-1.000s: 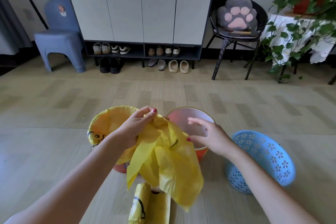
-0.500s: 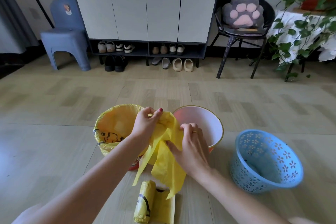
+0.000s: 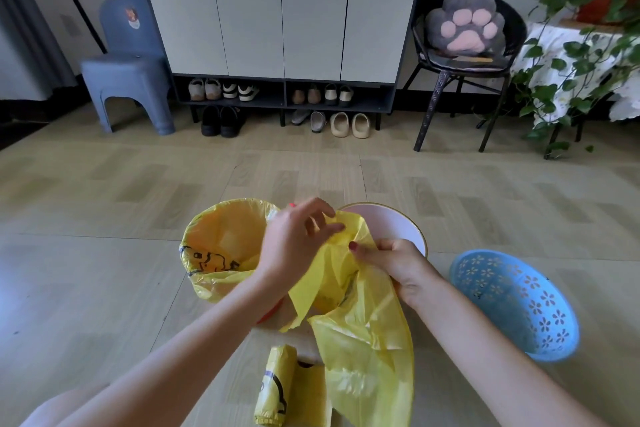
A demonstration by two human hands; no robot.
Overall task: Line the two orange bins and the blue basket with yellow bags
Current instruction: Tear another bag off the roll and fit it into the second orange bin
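Observation:
A loose yellow bag (image 3: 360, 315) hangs between my hands in front of the second orange bin (image 3: 391, 222), whose pale inside is bare. My left hand (image 3: 298, 239) pinches the bag's top edge. My right hand (image 3: 391, 260) grips the same edge a little to the right. The left orange bin (image 3: 221, 250) wears a yellow bag with a black duck print folded over its rim. The blue basket (image 3: 512, 302) stands unlined on the floor to the right. A roll of yellow bags (image 3: 273, 388) lies on the floor under my arms.
A shoe cabinet (image 3: 284, 17) with several pairs of shoes lines the back wall. A blue plastic chair (image 3: 131, 59) is at the back left, a black chair (image 3: 464, 55) with a paw cushion and a trailing plant (image 3: 581, 45) at the back right. The floor is wood-look tile.
My hands have drawn apart along the bag's top edge, spreading its mouth. The bag hangs longer and wider than half a second ago.

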